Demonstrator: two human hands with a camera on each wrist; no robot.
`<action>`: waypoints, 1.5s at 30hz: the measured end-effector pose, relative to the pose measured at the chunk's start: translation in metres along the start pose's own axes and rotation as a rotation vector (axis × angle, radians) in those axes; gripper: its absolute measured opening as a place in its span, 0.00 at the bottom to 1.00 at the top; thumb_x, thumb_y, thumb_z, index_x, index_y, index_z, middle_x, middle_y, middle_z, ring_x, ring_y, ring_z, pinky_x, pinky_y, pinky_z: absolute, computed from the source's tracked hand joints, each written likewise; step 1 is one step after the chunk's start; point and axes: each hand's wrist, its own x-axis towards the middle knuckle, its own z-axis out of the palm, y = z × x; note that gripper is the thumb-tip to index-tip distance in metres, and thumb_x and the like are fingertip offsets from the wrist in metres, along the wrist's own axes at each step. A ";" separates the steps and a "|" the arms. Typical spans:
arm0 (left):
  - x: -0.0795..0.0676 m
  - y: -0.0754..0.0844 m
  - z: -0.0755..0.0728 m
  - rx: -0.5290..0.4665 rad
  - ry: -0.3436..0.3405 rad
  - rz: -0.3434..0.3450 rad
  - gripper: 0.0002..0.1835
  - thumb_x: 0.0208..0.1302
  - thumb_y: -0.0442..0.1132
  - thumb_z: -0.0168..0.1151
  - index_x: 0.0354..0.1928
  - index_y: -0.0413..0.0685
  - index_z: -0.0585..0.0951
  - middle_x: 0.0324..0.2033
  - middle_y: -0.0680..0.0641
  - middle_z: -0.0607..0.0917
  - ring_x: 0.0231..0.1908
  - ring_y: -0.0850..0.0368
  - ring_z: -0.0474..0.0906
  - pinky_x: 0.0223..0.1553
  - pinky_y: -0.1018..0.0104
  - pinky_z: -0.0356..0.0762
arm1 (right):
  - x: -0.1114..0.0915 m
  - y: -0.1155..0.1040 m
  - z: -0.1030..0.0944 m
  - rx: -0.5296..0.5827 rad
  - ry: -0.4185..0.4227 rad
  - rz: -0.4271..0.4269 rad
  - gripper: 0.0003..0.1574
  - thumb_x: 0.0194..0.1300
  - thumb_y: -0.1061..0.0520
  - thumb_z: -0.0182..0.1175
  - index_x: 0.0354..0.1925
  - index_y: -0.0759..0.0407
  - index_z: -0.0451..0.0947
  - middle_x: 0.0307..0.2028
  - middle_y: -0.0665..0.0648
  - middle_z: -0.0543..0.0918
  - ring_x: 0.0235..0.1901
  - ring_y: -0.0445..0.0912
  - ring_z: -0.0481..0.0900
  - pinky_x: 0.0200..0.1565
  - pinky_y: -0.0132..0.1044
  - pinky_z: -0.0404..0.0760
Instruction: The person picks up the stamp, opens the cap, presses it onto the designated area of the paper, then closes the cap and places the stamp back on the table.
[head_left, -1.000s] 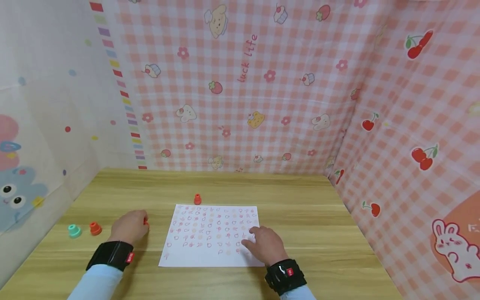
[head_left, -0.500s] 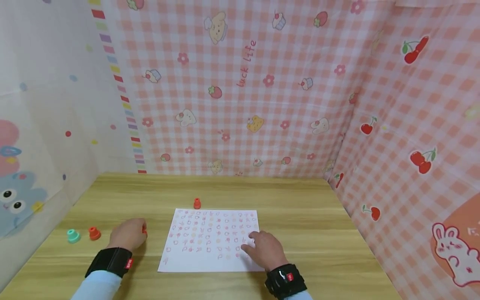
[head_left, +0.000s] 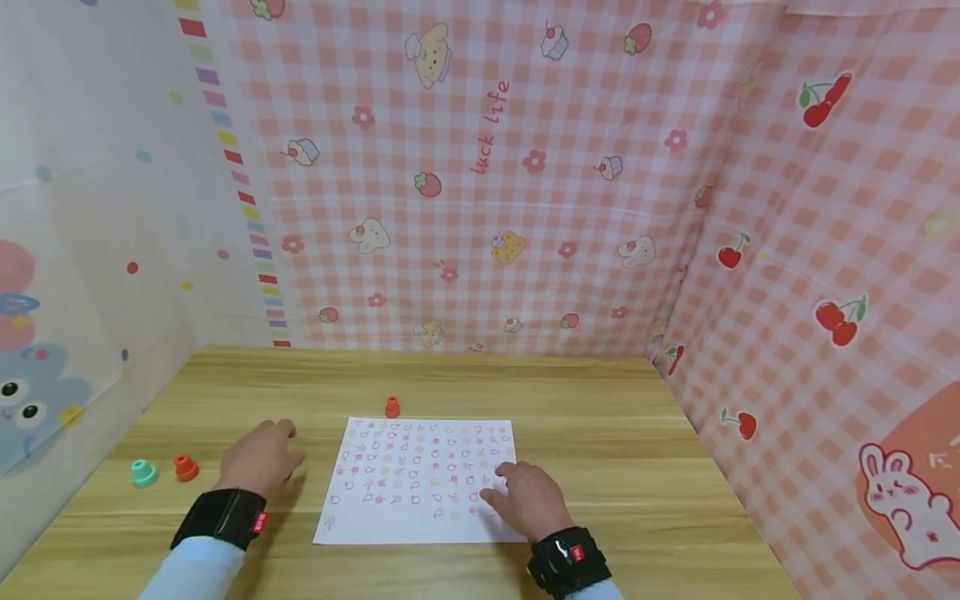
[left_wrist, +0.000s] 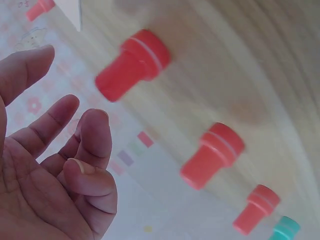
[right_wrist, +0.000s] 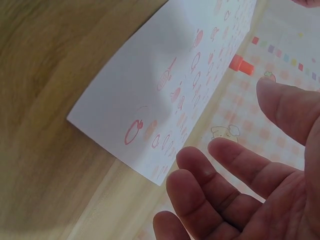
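Note:
In the head view my left hand [head_left: 261,457] is left of the paper, its fingers apart. A red stamp [left_wrist: 132,65] stands on the table beside these fingers in the left wrist view, not touching them; in the head view the hand mostly hides it. Further along the same row are another red stamp [left_wrist: 212,155], a third red one [left_wrist: 257,209] and a teal stamp [head_left: 143,473]. My right hand [head_left: 531,500] is over the lower right part of a white paper sheet [head_left: 405,529], fingers loosely bent, holding nothing. Rows of small reddish prints cover much of the sheet.
One more red stamp [head_left: 392,407] stands just behind the sheet's far edge. The wooden table [head_left: 637,467] is bounded by a pink checked cloth [head_left: 465,208] behind and on the right, and a pale cloth [head_left: 90,250] on the left.
My left hand held a red stamp in its curled fingers before; now its fingers have spread and the stamp stands free on the table. The right hand has stayed in place.

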 end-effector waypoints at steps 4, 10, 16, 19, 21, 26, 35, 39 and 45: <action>0.002 0.008 0.000 0.010 0.016 0.034 0.21 0.61 0.41 0.68 0.49 0.31 0.78 0.36 0.36 0.80 0.30 0.47 0.73 0.35 0.49 0.77 | -0.002 0.000 0.000 -0.016 0.025 -0.038 0.26 0.61 0.43 0.69 0.49 0.60 0.83 0.42 0.60 0.85 0.45 0.55 0.81 0.49 0.52 0.77; 0.007 0.026 0.006 0.005 0.033 0.097 0.19 0.61 0.41 0.69 0.47 0.33 0.80 0.36 0.38 0.82 0.30 0.48 0.74 0.36 0.49 0.77 | -0.004 0.001 0.000 -0.039 0.047 -0.075 0.26 0.61 0.43 0.68 0.48 0.60 0.84 0.41 0.60 0.86 0.44 0.55 0.82 0.47 0.50 0.78; 0.016 0.054 0.007 -0.025 -0.015 0.110 0.20 0.62 0.42 0.69 0.49 0.34 0.80 0.40 0.38 0.84 0.34 0.46 0.77 0.41 0.46 0.78 | -0.002 0.004 0.000 -0.045 0.028 -0.060 0.27 0.60 0.42 0.68 0.49 0.59 0.84 0.42 0.60 0.86 0.45 0.55 0.82 0.48 0.51 0.78; 0.022 0.065 0.008 -0.034 -0.034 0.115 0.20 0.62 0.42 0.69 0.50 0.35 0.80 0.40 0.39 0.84 0.34 0.47 0.77 0.42 0.48 0.78 | -0.001 0.004 -0.001 -0.039 0.019 -0.049 0.27 0.60 0.42 0.69 0.49 0.59 0.83 0.43 0.60 0.86 0.46 0.55 0.82 0.49 0.52 0.78; 0.027 0.070 0.011 -0.033 -0.038 0.120 0.19 0.62 0.42 0.69 0.50 0.36 0.81 0.39 0.40 0.85 0.33 0.48 0.76 0.41 0.49 0.78 | 0.000 0.005 -0.001 -0.037 0.013 -0.043 0.27 0.60 0.42 0.69 0.50 0.60 0.83 0.44 0.60 0.86 0.47 0.56 0.82 0.49 0.52 0.77; 0.040 0.077 0.017 -0.012 -0.025 0.144 0.18 0.61 0.42 0.70 0.48 0.36 0.81 0.37 0.41 0.85 0.32 0.48 0.76 0.41 0.49 0.79 | 0.000 0.005 -0.001 -0.036 -0.016 -0.028 0.27 0.60 0.42 0.69 0.50 0.59 0.83 0.44 0.60 0.86 0.47 0.56 0.81 0.51 0.53 0.77; 0.065 0.081 0.028 0.052 -0.001 0.201 0.17 0.61 0.41 0.70 0.47 0.37 0.81 0.39 0.40 0.85 0.35 0.47 0.80 0.42 0.48 0.80 | 0.001 0.004 -0.001 -0.049 -0.031 -0.013 0.28 0.59 0.43 0.69 0.50 0.60 0.84 0.45 0.60 0.85 0.47 0.55 0.81 0.51 0.53 0.76; 0.075 0.084 0.032 0.058 -0.010 0.193 0.18 0.62 0.41 0.69 0.49 0.36 0.80 0.40 0.39 0.85 0.37 0.45 0.80 0.45 0.48 0.79 | 0.001 0.004 -0.001 -0.052 -0.045 -0.005 0.27 0.59 0.43 0.70 0.50 0.60 0.84 0.45 0.60 0.86 0.47 0.55 0.81 0.51 0.53 0.76; 0.085 0.088 0.034 0.065 -0.028 0.179 0.23 0.62 0.40 0.69 0.55 0.35 0.78 0.44 0.38 0.85 0.40 0.44 0.81 0.47 0.47 0.79 | 0.000 0.002 -0.002 -0.058 -0.069 0.004 0.28 0.60 0.42 0.69 0.51 0.60 0.83 0.46 0.60 0.85 0.49 0.55 0.80 0.53 0.54 0.76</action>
